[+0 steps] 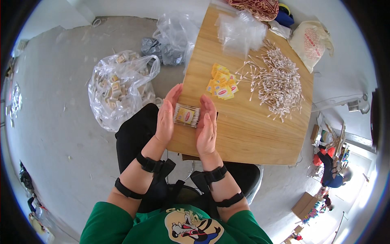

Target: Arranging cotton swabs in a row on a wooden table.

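A small pack of cotton swabs (178, 115) with a yellow printed card (187, 116) on it lies at the near left edge of the wooden table. My left hand (165, 122) stands along its left side, fingers stretched out. On the other side my right hand (207, 128) faces it, also with straight fingers. Both palms are at or very near the swab tips; whether they press on them I cannot tell. Beyond the right hand lies a loose pile of yellow cards (222, 83). A big heap of loose cotton swabs (280, 81) spreads at the right.
Clear plastic bags (241, 32) lie on the far end of the wooden table (260, 140). A cloth bag (310, 44) sits at its far right corner. On the floor at left stands a clear bag of packed swabs (118, 91), near a grey plastic bag (164, 52). Other people are far right.
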Tool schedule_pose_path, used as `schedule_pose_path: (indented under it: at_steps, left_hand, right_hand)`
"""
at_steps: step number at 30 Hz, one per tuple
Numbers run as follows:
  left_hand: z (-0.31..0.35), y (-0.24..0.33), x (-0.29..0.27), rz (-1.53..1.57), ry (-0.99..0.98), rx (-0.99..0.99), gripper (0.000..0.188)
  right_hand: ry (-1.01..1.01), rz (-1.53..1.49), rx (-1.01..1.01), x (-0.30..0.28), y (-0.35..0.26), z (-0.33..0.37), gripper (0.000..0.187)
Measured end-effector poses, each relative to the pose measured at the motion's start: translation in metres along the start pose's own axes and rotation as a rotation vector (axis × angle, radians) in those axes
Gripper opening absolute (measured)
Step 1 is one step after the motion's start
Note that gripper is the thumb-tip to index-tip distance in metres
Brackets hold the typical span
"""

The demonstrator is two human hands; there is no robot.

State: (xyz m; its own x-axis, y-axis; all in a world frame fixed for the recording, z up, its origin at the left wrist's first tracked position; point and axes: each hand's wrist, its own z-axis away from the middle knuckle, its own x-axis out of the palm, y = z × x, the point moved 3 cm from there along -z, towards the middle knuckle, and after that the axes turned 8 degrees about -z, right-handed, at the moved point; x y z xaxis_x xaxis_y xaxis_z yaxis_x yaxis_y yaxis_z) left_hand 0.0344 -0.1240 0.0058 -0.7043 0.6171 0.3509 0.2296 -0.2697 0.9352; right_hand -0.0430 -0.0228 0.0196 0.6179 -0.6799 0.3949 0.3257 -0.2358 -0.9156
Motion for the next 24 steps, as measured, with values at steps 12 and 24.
schedule_pose_path:
  at_steps: [12,24]
  left_hand:
    - [0.004,0.003,-0.004,-0.448,-0.097,0.179,0.056]
    - [0.023,-0.004,0.025,-1.806,-0.407,0.461,0.073]
  right_hand:
    - [0.071,-0.304,0.017,-0.007,0.003,-0.007,0.048]
    - [0.155,0.090,-0.122,-0.078,-0.002,0.045,0.034]
